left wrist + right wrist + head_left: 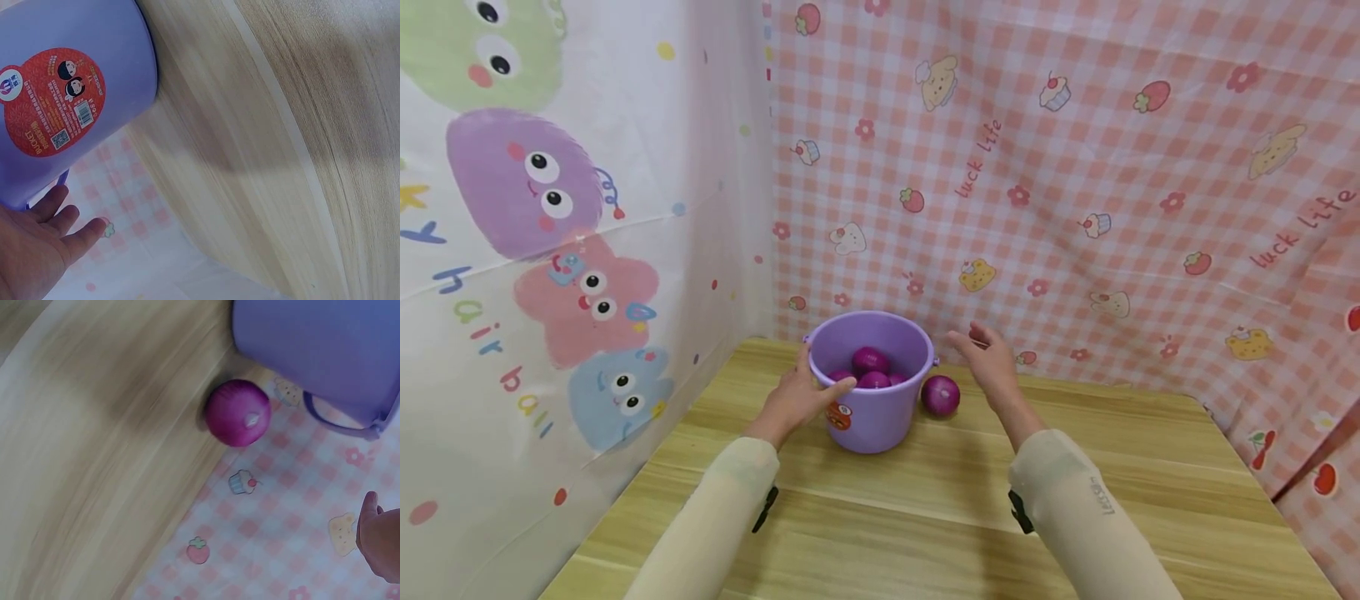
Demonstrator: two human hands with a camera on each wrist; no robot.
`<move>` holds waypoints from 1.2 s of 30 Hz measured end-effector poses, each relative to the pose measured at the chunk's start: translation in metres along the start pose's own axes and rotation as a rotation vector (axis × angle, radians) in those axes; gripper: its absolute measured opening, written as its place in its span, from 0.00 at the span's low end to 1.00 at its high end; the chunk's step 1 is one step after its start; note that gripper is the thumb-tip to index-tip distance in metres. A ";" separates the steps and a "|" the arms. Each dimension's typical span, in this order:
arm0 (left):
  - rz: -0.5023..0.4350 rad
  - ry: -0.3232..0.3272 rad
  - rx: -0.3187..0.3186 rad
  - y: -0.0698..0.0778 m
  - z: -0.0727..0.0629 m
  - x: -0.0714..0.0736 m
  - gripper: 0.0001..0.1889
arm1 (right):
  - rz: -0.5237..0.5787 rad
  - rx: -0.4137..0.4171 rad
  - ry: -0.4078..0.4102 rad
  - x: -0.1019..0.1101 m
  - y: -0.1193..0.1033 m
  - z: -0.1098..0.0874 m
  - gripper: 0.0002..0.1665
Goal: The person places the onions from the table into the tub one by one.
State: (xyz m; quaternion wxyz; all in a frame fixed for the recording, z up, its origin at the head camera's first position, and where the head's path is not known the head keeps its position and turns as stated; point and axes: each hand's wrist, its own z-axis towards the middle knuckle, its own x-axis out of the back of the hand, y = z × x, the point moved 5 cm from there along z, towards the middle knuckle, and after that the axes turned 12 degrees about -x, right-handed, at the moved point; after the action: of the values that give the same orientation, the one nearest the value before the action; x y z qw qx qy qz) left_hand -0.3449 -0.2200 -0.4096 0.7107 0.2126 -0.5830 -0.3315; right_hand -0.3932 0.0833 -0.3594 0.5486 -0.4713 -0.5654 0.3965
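A purple bucket stands on the table with several purple-red onions inside; their lower parts are hidden by its wall. My left hand rests against the bucket's left side, thumb along the front rim. In the left wrist view its other fingers spread outward beside the bucket's handle. One more onion sits on the table just right of the bucket. Above and to the right of that onion, my right hand is raised, holding nothing; the right wrist view catches only part of it.
The wood-grain table ends at the back against a pink checked cloth. A white cloth with cartoon figures hangs along the left side. The bucket's thin handle hangs down behind it.
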 end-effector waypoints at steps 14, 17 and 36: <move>0.005 -0.004 -0.006 0.002 -0.001 0.000 0.65 | -0.023 -0.041 0.033 0.010 0.038 0.018 0.43; 0.005 -0.004 0.001 0.000 0.000 -0.001 0.66 | -0.037 -0.045 0.040 0.010 0.049 0.022 0.43; -0.011 -0.004 -0.010 0.002 0.000 -0.001 0.66 | -0.316 -0.056 0.004 -0.015 0.103 0.043 0.46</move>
State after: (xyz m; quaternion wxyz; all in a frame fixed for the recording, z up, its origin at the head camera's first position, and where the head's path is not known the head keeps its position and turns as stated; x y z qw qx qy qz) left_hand -0.3450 -0.2180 -0.4089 0.7087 0.2115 -0.5815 -0.3390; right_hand -0.4268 0.0968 -0.4659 0.5919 -0.3925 -0.6422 0.2886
